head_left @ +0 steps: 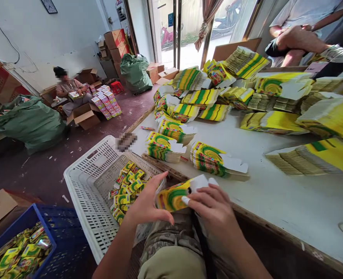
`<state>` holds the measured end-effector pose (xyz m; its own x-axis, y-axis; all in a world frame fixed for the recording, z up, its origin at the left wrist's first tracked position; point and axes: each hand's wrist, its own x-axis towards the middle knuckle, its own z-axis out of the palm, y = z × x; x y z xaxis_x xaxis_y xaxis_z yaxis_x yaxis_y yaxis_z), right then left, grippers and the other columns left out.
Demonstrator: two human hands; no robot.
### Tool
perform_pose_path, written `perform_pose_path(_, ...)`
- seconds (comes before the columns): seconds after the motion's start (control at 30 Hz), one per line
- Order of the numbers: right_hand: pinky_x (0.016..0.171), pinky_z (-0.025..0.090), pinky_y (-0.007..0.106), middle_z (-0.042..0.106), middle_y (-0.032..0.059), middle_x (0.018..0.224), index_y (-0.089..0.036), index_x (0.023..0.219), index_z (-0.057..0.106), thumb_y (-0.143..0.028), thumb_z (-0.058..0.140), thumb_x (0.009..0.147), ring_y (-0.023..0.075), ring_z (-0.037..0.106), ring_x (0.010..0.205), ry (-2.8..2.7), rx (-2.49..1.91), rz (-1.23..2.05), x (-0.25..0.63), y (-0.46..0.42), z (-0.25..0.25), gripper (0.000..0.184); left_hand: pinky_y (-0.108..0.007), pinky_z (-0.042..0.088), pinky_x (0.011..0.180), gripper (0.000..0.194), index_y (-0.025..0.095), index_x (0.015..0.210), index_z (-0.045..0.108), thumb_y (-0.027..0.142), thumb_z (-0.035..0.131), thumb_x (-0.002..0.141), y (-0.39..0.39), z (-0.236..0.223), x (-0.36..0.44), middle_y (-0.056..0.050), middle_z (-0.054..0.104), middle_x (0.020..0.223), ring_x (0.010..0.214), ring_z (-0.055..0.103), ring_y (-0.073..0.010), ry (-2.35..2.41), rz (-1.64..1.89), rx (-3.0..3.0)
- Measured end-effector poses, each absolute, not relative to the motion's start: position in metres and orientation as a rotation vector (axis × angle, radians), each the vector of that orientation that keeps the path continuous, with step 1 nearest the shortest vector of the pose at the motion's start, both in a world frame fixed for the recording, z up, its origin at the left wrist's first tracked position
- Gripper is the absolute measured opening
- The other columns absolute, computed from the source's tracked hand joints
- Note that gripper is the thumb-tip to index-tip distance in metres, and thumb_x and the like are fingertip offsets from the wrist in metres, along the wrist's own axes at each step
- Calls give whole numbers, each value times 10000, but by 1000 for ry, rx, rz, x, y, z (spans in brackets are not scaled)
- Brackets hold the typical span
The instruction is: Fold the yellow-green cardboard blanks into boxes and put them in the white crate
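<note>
Above my lap, my right hand point(215, 209) holds a small yellow and green printed carton point(174, 197) by its white flap end, fingers closed over it. My left hand point(148, 203) is spread at the carton's other end, thumb and fingers apart around it; whether it touches the carton is hard to tell. Just left of that hand stands a white plastic basket point(87, 186) with many small yellow-green boxes point(127, 190) inside. On the table edge ahead lie a stack of flat cartons point(209, 159) and another stack point(164, 146), their white flaps pointing right.
The white table point(276, 205) bears more carton piles point(200, 97) toward the back and right. A blue crate point(61, 232) with yellow-green packets is at lower left. A co-worker point(74, 91) sits by cardboard boxes and a green sack point(32, 120). Another person point(302, 35) sits beyond the table.
</note>
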<state>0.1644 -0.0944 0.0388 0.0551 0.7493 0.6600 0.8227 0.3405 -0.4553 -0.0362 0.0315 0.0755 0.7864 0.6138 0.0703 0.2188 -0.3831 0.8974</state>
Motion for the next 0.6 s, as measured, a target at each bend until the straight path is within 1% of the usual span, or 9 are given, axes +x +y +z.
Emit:
perform_pose_path(0.07,1152,272,439,745,-48,946,-351,957,720,-178,550,954,185,606,1022,-1741,-1339,-96,152,-94,40,243,-477,434,1049,985,203,1408,430,480,884,579,20,74,-29,-145,560,1379,1247,538,-349,653,298,2083)
perform_pose_path(0.13,1169,262,483,695,-2,1163,-342,1089,684,-212,604,924,219,565,1175,-1579,-1342,-81,140,-94,37,225,-407,520,905,735,220,1322,473,332,816,681,7,68,-21,-82,653,1204,1064,637,-284,690,251,2096)
perform_pose_path(0.17,1153,300,503,628,39,1298,-330,1221,623,-242,633,905,248,527,1250,-1433,-1380,-45,136,-94,34,328,-381,531,863,654,225,1291,476,295,778,716,1,64,-18,-61,666,1150,1009,651,-261,713,269,2096)
perform_pose_path(0.23,1094,401,515,480,116,1472,-289,1443,419,-329,662,882,295,478,1332,-1131,-1439,139,129,-93,24,612,-384,525,878,667,225,1310,426,285,757,735,-9,56,-15,-72,646,1179,1032,640,-261,748,335,2132)
perform_pose_path(0.3,1037,484,488,484,121,1482,-292,1485,349,-423,629,895,296,518,1315,-977,-1406,456,123,-91,13,666,-411,507,930,768,219,1366,344,280,763,725,-15,51,-14,-110,597,1263,1110,612,-282,694,380,2194)
perform_pose_path(0.37,1001,527,469,587,100,1396,-320,1423,443,-517,567,911,286,597,1241,-958,-1304,768,119,-88,4,563,-416,500,942,778,213,1357,326,234,755,709,-17,49,-13,-129,564,1290,1147,592,-290,579,447,2236)
perform_pose_path(0.4,993,535,470,630,99,1343,-321,1394,482,-553,541,914,285,624,1205,-956,-1261,870,117,-87,1,537,-409,502,931,725,213,1314,358,206,744,699,-18,49,-13,-124,566,1269,1143,590,-287,532,483,2249)
perform_pose_path(0.5,1012,518,492,628,141,1342,-263,1460,414,-583,511,922,294,625,1208,-926,-1215,923,115,-87,-2,633,-370,508,854,509,218,1126,454,150,694,682,-15,51,-13,-77,599,1127,1038,613,-262,558,492,2268)
perform_pose_path(0.6,1079,461,476,479,159,1497,-246,1543,273,-525,548,927,289,527,1325,-1078,-1213,811,117,-91,1,729,-331,506,735,525,221,1115,435,151,684,659,-12,49,-13,-36,608,1003,866,629,-226,668,349,2221)
